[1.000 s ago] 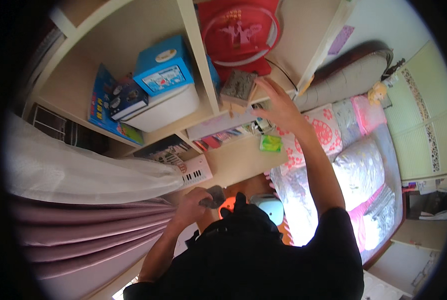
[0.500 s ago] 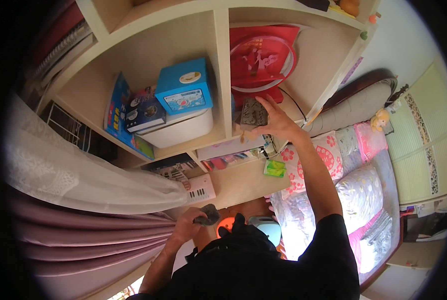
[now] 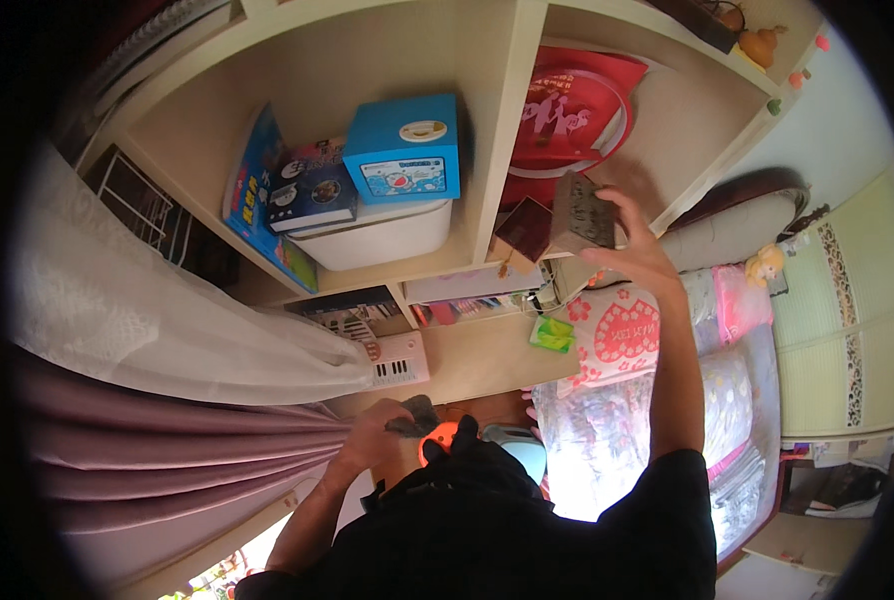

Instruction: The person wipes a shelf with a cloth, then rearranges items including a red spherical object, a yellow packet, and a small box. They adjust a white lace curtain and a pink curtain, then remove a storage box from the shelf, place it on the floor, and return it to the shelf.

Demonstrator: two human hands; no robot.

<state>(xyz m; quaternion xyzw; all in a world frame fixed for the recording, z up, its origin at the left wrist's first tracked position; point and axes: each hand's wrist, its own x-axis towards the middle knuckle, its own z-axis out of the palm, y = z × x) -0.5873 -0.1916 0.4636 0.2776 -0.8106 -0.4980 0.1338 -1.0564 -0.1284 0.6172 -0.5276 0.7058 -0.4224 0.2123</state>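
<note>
My right hand (image 3: 639, 250) is raised to the open wooden shelf (image 3: 497, 150) and is shut on a small brown rectangular box (image 3: 579, 212), held at the front edge of the right compartment. A dark red small box (image 3: 527, 228) stands just left of it on the shelf board. Behind them leans a red bag (image 3: 567, 115). Down near my chest, my left hand (image 3: 372, 440) grips a dark grey object (image 3: 414, 418), next to something orange (image 3: 437, 440).
The left compartment holds a blue box (image 3: 404, 150) on a white tub (image 3: 377, 235), with books (image 3: 307, 195) beside them. Below lie a white toy keyboard (image 3: 399, 362) and a green item (image 3: 552, 333) on the desk (image 3: 477, 360). Curtains (image 3: 147, 320) hang left; a bed with floral bedding (image 3: 627, 400) is at the right.
The view has tilted up toward the shelf, which now looks larger. My right hand has kept the brown box and brought it closer to the right compartment. My left hand stays low, still gripping.
</note>
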